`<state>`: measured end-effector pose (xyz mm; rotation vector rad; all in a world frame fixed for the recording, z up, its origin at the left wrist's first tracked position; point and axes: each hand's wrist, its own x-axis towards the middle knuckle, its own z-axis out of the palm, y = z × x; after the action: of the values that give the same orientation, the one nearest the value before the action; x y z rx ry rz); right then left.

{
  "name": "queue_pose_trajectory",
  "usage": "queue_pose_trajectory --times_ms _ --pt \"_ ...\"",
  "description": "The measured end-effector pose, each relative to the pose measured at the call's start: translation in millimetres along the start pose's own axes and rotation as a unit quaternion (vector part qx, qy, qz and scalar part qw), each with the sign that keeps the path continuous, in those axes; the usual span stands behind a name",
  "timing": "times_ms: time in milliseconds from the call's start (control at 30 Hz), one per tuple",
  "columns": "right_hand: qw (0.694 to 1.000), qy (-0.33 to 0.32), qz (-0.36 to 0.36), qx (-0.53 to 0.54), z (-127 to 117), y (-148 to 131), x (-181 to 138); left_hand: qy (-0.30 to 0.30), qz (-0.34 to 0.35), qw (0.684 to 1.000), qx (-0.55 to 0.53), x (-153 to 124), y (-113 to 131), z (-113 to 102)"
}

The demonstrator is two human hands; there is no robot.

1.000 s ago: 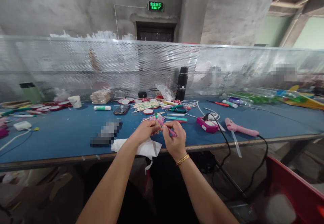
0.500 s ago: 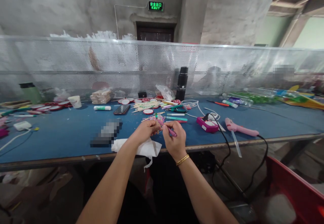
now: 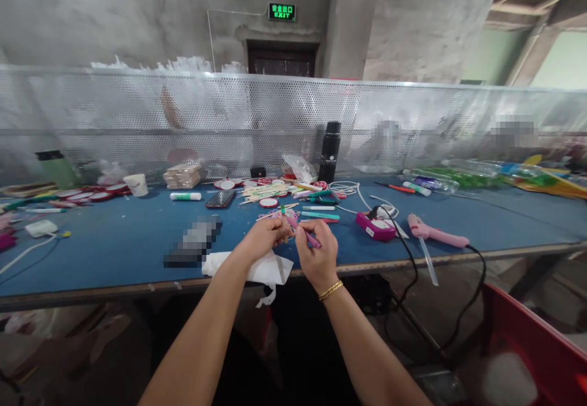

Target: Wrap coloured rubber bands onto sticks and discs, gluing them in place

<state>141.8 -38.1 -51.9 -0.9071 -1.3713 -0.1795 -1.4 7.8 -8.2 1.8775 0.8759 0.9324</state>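
Observation:
Both my hands meet just above the near edge of the blue table (image 3: 114, 241). My right hand (image 3: 316, 253) is closed around a pink pen-like stick (image 3: 312, 241), with a gold bracelet on the wrist. My left hand (image 3: 263, 238) pinches a small thin piece that touches the stick's tip; I cannot make out what it is. A crumpled white tissue (image 3: 263, 268) lies under my left wrist. A pile of small pink and coloured bits (image 3: 279, 213) lies just beyond my fingers.
A pink glue gun (image 3: 435, 232) with a black cord lies to the right, next to a pink box (image 3: 376, 225). Behind stand a black flask (image 3: 330, 152), a phone (image 3: 221, 198), sticks, pens and red-white round pieces (image 3: 268, 202). A perforated metal screen backs the table.
Almost nothing has moved. My hands stay together at the same spot, and the tissue's hanging corner has shifted slightly.

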Motion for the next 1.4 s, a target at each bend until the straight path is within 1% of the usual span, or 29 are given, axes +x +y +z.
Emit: queue_pose_trajectory --times_ms 100,300,500,667,800,900,1100,1300,1400 --pt "1.0 0.01 0.01 0.001 -0.8 -0.6 -0.4 -0.004 0.003 1.0 0.001 -0.3 0.0 -0.6" --pt "1.0 -0.015 -0.015 0.011 -1.0 -1.3 0.7 0.0 -0.004 1.0 0.007 -0.7 2.4 -0.1" --pt "1.0 0.009 0.0 0.0 -0.3 0.5 -0.7 -0.005 0.007 1.0 0.007 1.5 -2.8 -1.2" --pt "1.0 -0.007 -0.008 0.005 0.1 0.6 -0.3 -0.003 0.007 1.0 0.009 -0.2 -0.2 -1.3" --pt "1.0 0.003 0.002 -0.001 -0.4 0.0 -0.3 -0.002 0.019 1.0 0.003 -1.0 1.4 -1.2" --pt "1.0 0.01 0.01 0.006 -0.8 0.0 -0.7 -0.006 0.014 1.0 0.001 -0.8 1.2 -1.3" --pt "1.0 -0.003 -0.001 0.0 -0.4 -0.2 -0.4 -0.005 0.012 1.0 0.001 0.5 -0.9 -1.1" --pt "1.0 0.013 0.011 0.003 -1.1 -1.1 -0.2 -0.004 0.012 1.0 0.004 0.2 -0.1 -1.0" --pt "1.0 -0.002 -0.004 0.007 -1.3 -0.9 0.0 -0.003 0.004 1.0 0.005 -1.0 2.1 -0.6"
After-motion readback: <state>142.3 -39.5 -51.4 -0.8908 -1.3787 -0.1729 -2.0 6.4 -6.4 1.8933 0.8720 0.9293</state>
